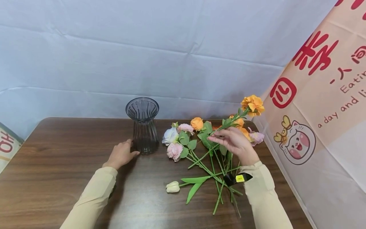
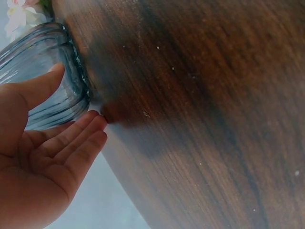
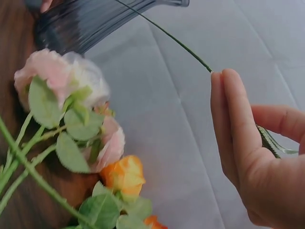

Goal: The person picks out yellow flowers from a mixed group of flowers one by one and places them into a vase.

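A ribbed, smoky glass vase with a flared rim stands upright near the table's back edge. At its base is my left hand, thumb in front and fingers behind; in the left wrist view the thumb lies across the glass. My right hand pinches the stem of an orange flower above the other flowers. Its bloom points up and to the right. In the right wrist view the thin stem runs out past the fingertips towards the vase, while the bloom is hidden.
On the table lie several artificial flowers with crossing stems: pink roses, a pale blue one, orange ones and a white tulip. A pale cloth hangs behind. To the right stands a printed banner.
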`<action>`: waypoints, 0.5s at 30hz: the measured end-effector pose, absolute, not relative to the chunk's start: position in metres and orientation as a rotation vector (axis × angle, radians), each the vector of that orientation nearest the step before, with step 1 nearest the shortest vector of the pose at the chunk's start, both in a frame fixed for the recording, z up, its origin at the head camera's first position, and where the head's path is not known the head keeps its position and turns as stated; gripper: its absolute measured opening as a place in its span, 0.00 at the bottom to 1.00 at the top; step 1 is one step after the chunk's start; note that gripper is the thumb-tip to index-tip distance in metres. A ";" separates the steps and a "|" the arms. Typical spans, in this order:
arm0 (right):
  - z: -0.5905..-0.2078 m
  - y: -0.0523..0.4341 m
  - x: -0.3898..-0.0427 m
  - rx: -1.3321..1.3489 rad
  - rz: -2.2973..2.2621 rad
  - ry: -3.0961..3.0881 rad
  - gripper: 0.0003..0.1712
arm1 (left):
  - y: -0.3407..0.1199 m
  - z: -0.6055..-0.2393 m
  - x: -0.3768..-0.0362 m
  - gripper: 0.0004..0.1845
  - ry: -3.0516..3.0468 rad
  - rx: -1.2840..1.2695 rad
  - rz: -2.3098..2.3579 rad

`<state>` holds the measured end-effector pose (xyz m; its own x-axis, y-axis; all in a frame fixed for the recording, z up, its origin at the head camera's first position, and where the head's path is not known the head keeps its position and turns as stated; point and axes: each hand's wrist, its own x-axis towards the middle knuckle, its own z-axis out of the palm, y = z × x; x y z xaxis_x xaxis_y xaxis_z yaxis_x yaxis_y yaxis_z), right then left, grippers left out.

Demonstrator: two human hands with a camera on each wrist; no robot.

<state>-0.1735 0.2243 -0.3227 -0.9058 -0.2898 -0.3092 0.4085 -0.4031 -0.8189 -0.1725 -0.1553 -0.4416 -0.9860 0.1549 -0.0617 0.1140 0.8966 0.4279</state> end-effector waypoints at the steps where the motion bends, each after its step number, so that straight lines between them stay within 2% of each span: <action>1: -0.321 0.223 -0.174 0.158 -2.333 1.396 0.17 | -0.155 -0.442 -0.173 0.30 2.966 0.210 0.660; 15: -0.293 0.200 -0.185 0.135 -2.489 1.238 0.17 | -0.155 -0.439 -0.172 0.30 2.955 0.206 0.652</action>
<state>-0.1854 0.1998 -0.2935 -0.9318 -0.2719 -0.2402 0.3557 -0.5532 -0.7533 -0.1720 -0.1550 -0.4395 -0.9849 0.1553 -0.0762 0.1088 0.8985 0.4252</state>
